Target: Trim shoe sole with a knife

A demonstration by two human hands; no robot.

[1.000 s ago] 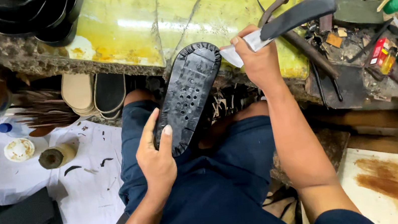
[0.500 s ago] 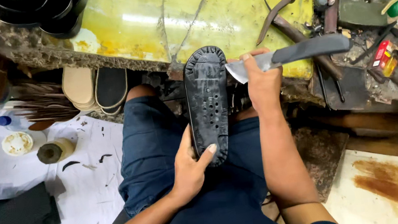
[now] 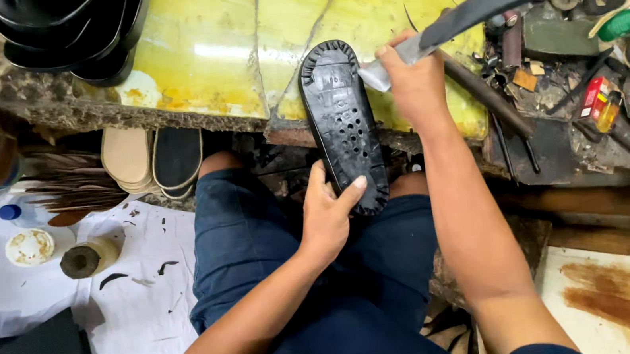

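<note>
Sitting low at a cracked yellow worktop (image 3: 219,45), the person braced a black perforated shoe sole (image 3: 342,122) upright between lap and bench edge; the left hand (image 3: 328,215) clasped its lower end, thumb across the tread; the right hand (image 3: 415,80) was clenched round a grey-handled knife (image 3: 456,22) just beside the sole's upper right edge; scattered tools (image 3: 560,83) cluttered the bench to the right.
</note>
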